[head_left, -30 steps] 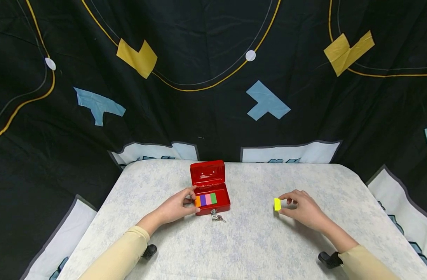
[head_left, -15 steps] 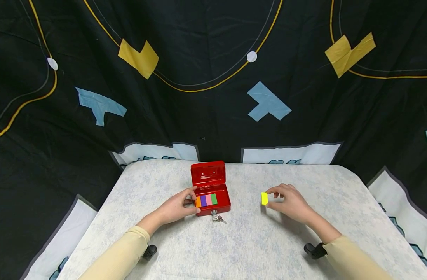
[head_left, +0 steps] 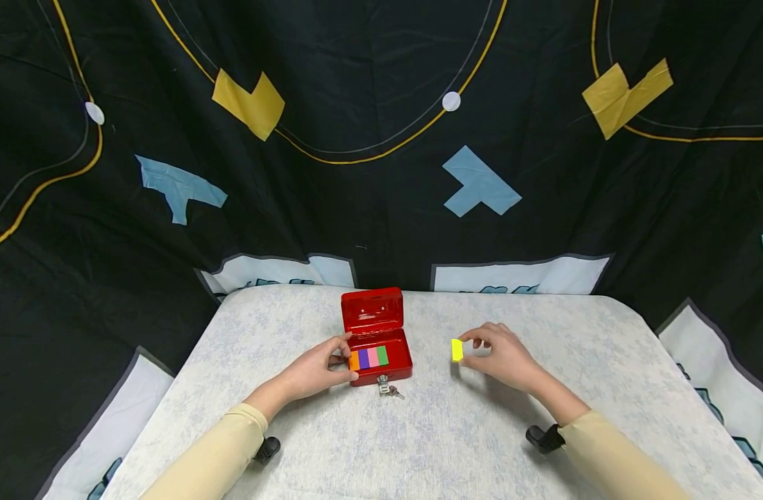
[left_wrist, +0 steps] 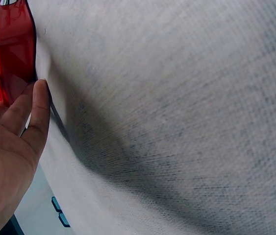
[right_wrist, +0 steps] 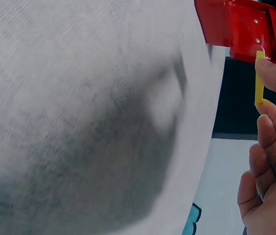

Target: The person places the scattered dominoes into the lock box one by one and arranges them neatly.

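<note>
An open red cash box (head_left: 400,372) stands on the table with its lid (head_left: 373,310) tipped back. My left hand (head_left: 312,366) holds the box's left end, thumb at the front corner and index finger toward the back. Inside the box, orange, purple, pink and green blocks (head_left: 373,357) lie side by side in a row toward the left. To the right of the box, my right hand (head_left: 505,355) pinches a small yellow block (head_left: 457,351) between thumb and index finger, above the table. In the right wrist view the yellow block (right_wrist: 259,78) appears thin, seen edge-on.
A silver lock (head_left: 383,383) with small keys (head_left: 393,392) hangs at the box's front. The table (head_left: 418,444) has a pale, mottled cloth. Behind it hangs a dark curtain (head_left: 369,208) with yellow and blue shapes. Black wrist mounts (head_left: 545,439) sit under both forearms.
My right hand has moved left with the yellow block, closer to the red cash box. The left hand, the box and the blocks in it have stayed in place.
</note>
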`<state>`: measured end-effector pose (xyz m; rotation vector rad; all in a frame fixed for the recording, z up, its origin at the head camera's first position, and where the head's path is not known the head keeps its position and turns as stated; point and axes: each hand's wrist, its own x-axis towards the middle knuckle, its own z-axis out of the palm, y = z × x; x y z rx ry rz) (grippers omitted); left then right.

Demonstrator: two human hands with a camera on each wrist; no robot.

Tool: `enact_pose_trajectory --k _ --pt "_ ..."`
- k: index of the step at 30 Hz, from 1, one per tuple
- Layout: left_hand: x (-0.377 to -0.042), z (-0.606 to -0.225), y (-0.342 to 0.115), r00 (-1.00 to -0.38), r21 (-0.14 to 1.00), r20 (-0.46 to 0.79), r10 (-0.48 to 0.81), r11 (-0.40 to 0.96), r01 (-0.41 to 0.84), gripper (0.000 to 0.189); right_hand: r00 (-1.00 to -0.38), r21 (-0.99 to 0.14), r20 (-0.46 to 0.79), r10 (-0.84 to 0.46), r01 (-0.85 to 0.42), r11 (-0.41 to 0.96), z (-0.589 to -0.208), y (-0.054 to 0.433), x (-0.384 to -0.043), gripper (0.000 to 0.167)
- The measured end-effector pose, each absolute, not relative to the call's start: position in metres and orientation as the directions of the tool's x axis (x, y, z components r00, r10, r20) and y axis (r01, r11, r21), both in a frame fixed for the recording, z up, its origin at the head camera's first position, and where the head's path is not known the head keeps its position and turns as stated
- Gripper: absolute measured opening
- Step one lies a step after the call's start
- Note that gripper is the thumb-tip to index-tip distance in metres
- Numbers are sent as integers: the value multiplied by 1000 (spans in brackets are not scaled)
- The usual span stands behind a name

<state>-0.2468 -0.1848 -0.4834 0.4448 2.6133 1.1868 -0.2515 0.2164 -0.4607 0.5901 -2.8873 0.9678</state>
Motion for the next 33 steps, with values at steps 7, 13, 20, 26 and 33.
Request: enact_pose_trajectory --k 7,13,20,26,33 --pt "-246 -481 -184 -926 762 -90 366 624 173 38 -927 -575 139 -349 -362 733 -460 205 -255 39" --pt "-246 -480 -183 -927 760 -91 364 627 172 37 -917 -585 142 -373 -382 716 -458 194 -259 38" --pt "-246 -480 -184 -925 766 -90 370 619 173 37 -904 -569 157 -397 -412 712 -459 182 -265 37" --pt "-246 -480 -184 -922 769 -83 377 613 181 38 -907 -582 135 -399 -398 708 -460 170 -269 36" --pt "-245 -480 -184 -922 770 -83 378 612 181 38 -901 -580 136 -412 -410 704 -461 155 -273 37"
